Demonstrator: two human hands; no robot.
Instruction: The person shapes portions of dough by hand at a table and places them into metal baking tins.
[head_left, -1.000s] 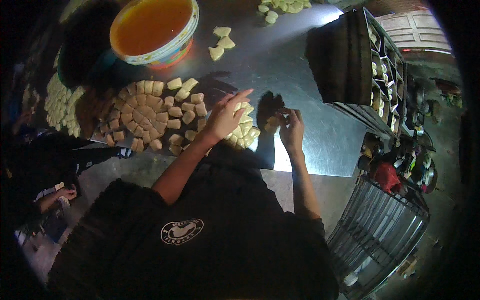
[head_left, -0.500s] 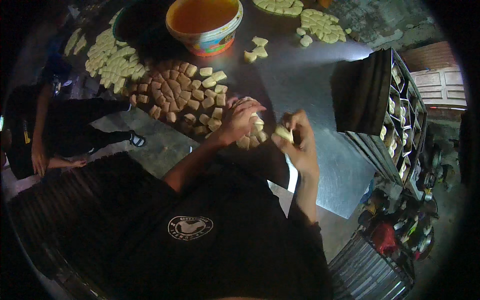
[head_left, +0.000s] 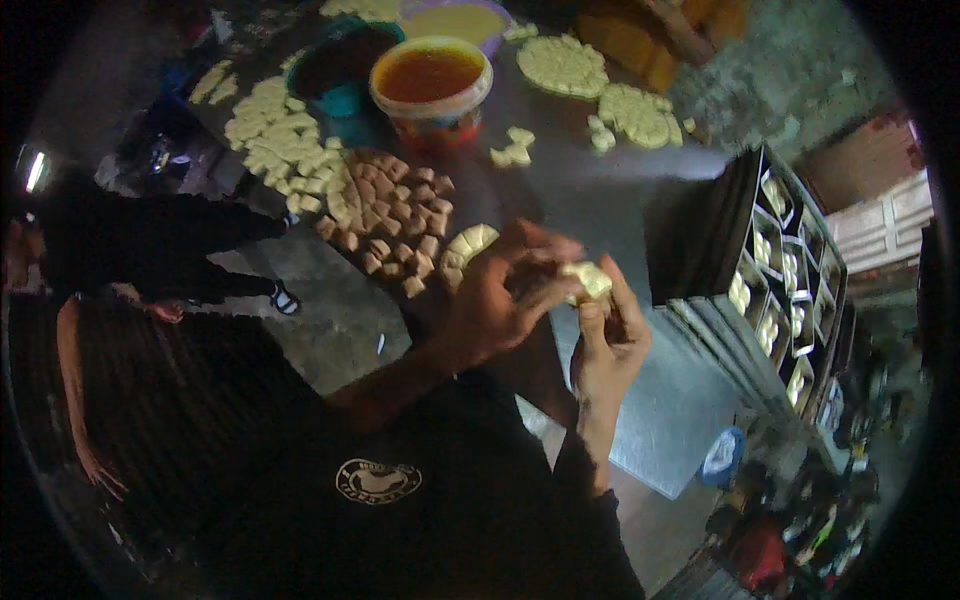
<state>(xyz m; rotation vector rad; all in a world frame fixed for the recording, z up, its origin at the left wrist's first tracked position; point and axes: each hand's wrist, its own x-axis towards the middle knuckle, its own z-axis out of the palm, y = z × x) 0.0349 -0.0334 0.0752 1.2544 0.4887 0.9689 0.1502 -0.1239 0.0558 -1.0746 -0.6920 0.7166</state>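
Observation:
A small pale piece of dough is pinched between the thumb and fingers of my right hand, above the metal table. My left hand meets it from the left, its fingers closed against the same piece and partly blurred. Just beyond my left wrist lie a few pale dough pieces, partly covered by that hand. Many brownish cut dough pieces spread over the dark table to the left, with paler cut dough behind them.
A tub of orange liquid stands at the back, beside a teal basin. Cut dough rounds lie at the far side. On the right, a stack of dark trays holds dough. Another person is at the left.
My left hand has left the dough pieces on the table and moved right to the piece in my right hand. The view has shifted, showing more of the far table.

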